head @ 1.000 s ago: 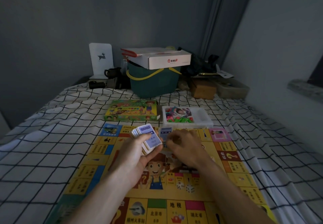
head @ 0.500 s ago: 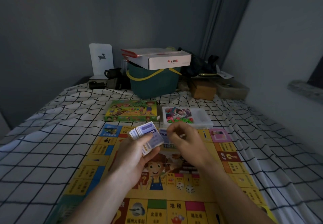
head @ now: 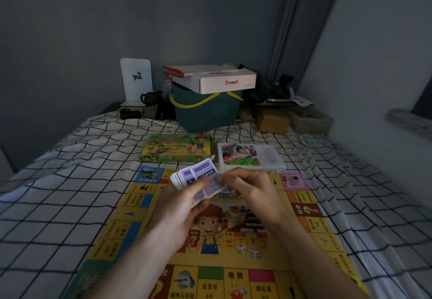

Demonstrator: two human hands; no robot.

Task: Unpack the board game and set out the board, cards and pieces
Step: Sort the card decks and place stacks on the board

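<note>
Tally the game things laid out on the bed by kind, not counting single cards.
Game board: 1
Game box: 1
Plastic tray of pieces: 1
Card stack, held in left hand: 1
Dice: 2
Total: 6

A white carton [head: 216, 79] tops a green bucket [head: 205, 109] behind the checked sheet [head: 58, 196], beside a white bookend [head: 136, 80].

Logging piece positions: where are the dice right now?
In the head view, the dice lie on the board, right of its centre, below the right hand.
</note>
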